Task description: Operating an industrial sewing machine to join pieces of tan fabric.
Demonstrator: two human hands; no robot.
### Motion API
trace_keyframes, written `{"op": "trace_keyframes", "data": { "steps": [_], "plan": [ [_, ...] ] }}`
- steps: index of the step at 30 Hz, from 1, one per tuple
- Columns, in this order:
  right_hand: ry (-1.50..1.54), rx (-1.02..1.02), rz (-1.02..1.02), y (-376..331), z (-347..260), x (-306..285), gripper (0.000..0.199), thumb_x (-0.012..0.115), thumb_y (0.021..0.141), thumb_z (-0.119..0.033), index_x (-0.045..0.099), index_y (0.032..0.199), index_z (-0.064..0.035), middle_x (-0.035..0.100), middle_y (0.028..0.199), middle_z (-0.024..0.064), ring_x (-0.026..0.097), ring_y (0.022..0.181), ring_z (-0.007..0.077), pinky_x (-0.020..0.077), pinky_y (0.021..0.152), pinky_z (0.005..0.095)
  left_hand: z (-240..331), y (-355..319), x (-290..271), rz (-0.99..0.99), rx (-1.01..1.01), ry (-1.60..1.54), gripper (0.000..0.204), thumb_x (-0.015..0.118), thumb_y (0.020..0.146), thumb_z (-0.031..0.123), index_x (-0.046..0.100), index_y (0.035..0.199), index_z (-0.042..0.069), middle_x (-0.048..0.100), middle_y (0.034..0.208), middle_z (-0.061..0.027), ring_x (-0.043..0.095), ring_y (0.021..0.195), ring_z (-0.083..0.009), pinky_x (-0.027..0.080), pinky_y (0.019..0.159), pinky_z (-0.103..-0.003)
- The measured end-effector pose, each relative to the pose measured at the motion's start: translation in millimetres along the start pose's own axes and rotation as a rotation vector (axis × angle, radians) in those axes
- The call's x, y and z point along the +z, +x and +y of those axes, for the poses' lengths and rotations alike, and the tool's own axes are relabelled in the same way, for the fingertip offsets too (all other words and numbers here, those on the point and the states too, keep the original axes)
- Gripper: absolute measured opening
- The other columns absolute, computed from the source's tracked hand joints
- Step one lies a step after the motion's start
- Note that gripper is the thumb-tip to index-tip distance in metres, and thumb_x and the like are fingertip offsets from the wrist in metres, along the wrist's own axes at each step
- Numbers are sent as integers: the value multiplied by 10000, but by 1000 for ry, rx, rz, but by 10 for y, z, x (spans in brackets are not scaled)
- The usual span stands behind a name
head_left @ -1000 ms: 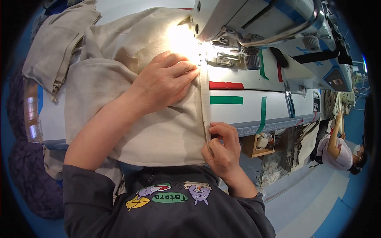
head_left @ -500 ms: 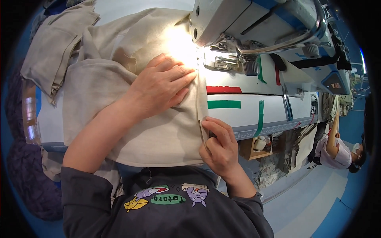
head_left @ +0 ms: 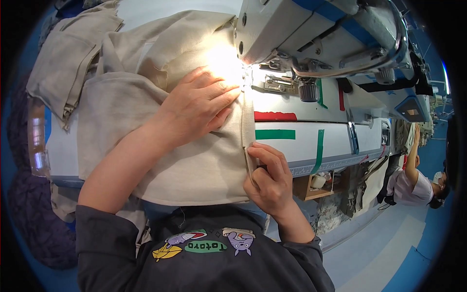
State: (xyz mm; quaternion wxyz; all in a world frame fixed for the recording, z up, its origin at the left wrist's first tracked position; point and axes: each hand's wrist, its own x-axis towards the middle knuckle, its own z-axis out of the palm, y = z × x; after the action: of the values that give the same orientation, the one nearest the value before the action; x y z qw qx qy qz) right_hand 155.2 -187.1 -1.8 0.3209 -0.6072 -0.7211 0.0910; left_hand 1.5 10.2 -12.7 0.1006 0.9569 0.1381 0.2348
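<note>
A large piece of beige cloth (head_left: 194,170) spreads over the sewing table and hangs down to my lap. Along its right side runs a narrow folded edge, which leads up to the needle area of a white sewing machine (head_left: 292,29). My left hand (head_left: 202,107) lies flat on the cloth, fingers stretched out, fingertips close beside the brightly lit presser foot. Lower down, my right hand (head_left: 267,177) pinches the folded edge between thumb and fingers. Glare from the lamp washes out the stitching spot.
Folded beige pieces (head_left: 73,53) are stacked at the far left. Green tape (head_left: 275,134) and red tape (head_left: 275,116) mark the white tabletop beside a ruler strip (head_left: 311,169). Below is a wooden box (head_left: 311,187). A masked co-worker (head_left: 413,185) is at the far right.
Both hands and the cloth keep nearly the same places. The view has shifted slightly, so the machine sits a little lower right. The co-worker's arm has moved.
</note>
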Motion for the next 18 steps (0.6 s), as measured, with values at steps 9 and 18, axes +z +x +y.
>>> {"op": "trace_keyframes", "data": {
  "steps": [9,18],
  "plan": [
    [8,-1,33,-47,35,24,162,700,595,13,556,666,-3,596,1194,142,603,1141,314,532,885,371,51,-5,51,43,-21,66,341,679,832,162,653,1165,89,630,1206,-12,533,1190,-185,382,1098,-399],
    [7,-4,16,31,82,27,187,698,603,17,531,681,-12,571,1195,140,600,1134,317,530,884,370,-15,43,30,72,-36,35,403,697,818,93,649,1218,117,639,1241,-4,559,1209,-186,354,1126,-421]
  ]
}}
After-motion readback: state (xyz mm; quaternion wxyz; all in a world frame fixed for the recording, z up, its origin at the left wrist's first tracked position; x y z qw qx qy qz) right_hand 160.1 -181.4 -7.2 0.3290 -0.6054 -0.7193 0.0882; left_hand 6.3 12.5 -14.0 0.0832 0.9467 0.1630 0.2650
